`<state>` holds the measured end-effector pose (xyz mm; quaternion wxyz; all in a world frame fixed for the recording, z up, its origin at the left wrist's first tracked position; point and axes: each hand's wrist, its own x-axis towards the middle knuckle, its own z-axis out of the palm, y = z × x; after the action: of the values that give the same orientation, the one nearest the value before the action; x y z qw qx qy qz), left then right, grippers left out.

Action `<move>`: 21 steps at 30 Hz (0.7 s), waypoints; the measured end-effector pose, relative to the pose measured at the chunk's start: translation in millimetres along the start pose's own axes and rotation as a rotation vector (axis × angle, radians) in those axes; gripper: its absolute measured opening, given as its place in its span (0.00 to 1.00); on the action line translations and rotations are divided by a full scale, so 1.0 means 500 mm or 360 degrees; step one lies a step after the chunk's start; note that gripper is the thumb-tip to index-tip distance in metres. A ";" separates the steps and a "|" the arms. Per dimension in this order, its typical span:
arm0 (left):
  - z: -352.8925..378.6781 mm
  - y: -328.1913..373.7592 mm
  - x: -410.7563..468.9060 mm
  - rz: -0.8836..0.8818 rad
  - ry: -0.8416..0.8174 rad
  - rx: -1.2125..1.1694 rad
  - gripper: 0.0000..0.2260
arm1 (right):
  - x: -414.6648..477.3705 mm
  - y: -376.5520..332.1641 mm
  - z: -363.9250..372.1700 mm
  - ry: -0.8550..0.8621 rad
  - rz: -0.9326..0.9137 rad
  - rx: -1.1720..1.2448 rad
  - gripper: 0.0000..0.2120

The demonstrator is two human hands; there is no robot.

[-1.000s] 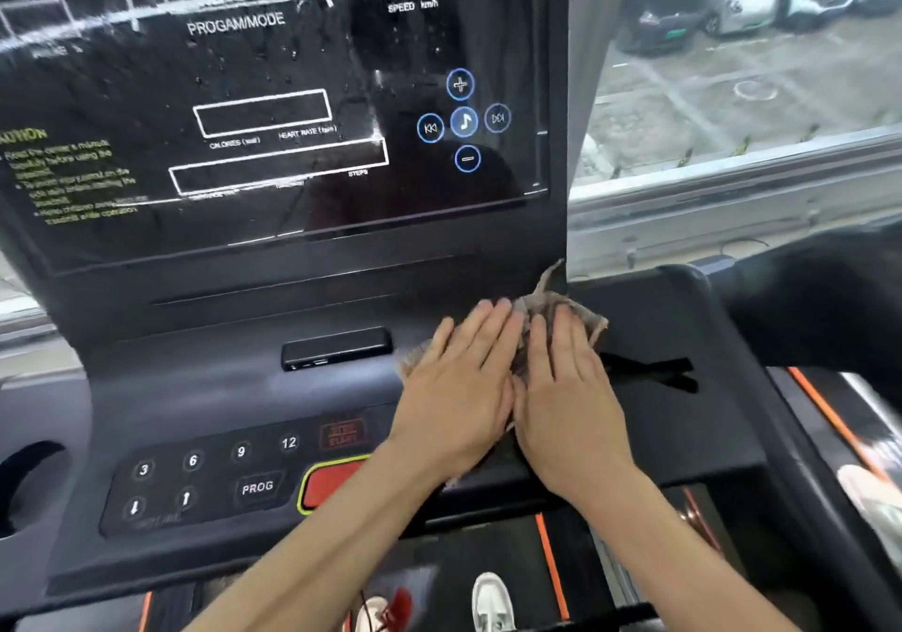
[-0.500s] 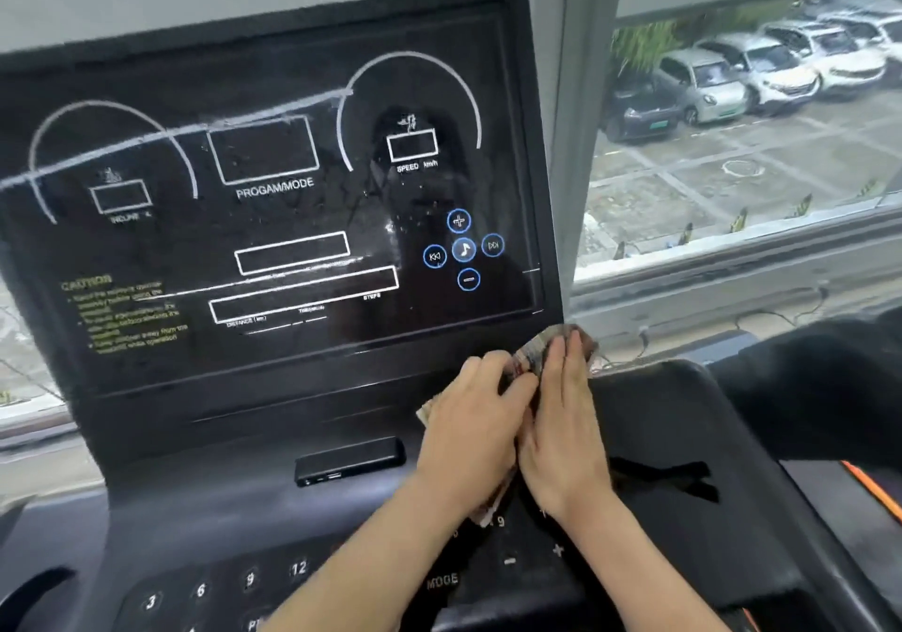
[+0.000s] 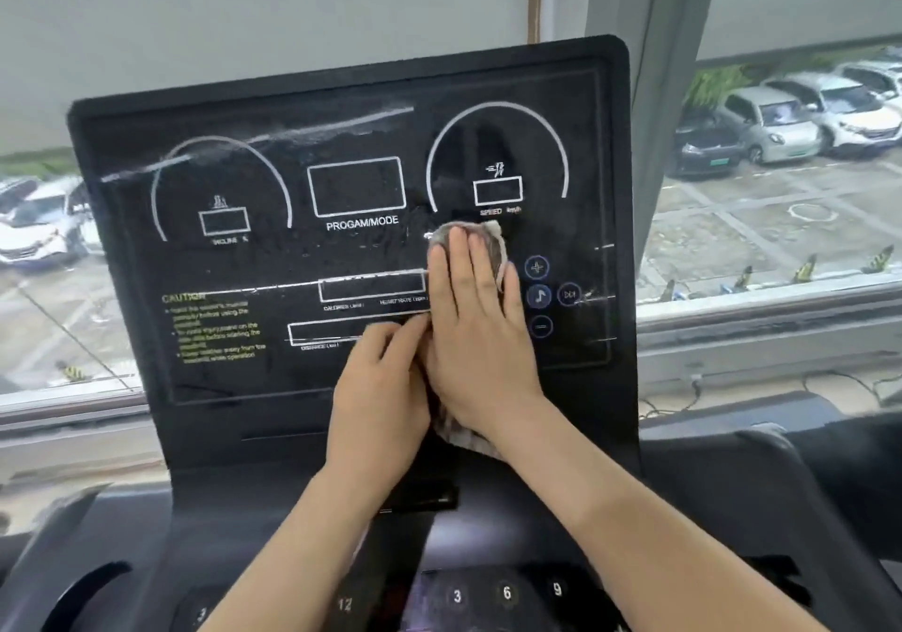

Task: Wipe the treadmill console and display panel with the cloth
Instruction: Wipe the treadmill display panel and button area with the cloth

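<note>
Head view, starting at the right hand (image 3: 476, 319): laid flat, fingers straight and close together, pressing the cloth (image 3: 489, 235) against the display panel (image 3: 244, 270), curled round nothing. Just to its left and touching it, the left hand (image 3: 385, 387): fingers curled inward, pinching the cloth's left edge against the glass.

Of the cloth, only a little on show: a crumpled, mottled grey-brown fold poking out above the right fingertips, just under the SPEED box, and a rumpled tail hanging out below the right wrist over the panel's lower border. Middle part hidden under the palms.

Around the hands, glossy black panel, upright and tilted back, printed with white arcs, boxes, PROGAM/MODE, yellow CAUTION text at lower left. Round blue-ringed media buttons (image 3: 539, 295) just right of the right hand. Pale streak smeared across the top, fine droplets speckled near the middle.

Below, dark grey console (image 3: 732, 475), with number keys (image 3: 506, 592) 12, 3, 6 and 9 at the bottom edge between the forearms. Behind, a window (image 3: 781, 250) with a lowered blind (image 3: 244, 21), and parked cars (image 3: 771, 128) outside.
</note>
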<state>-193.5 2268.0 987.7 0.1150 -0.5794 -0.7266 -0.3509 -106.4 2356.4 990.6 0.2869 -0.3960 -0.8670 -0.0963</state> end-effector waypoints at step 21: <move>-0.183 -0.414 -0.006 -0.0916 0.0058 -0.0838 0.22 | 0.077 -0.119 0.024 0.0231 -0.0193 -0.0118 0.31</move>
<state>-405.8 2189.8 974.6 -0.1279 -0.3550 -0.7424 -0.5536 -175.7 2345.5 1006.6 0.3279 -0.3451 -0.8620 -0.1740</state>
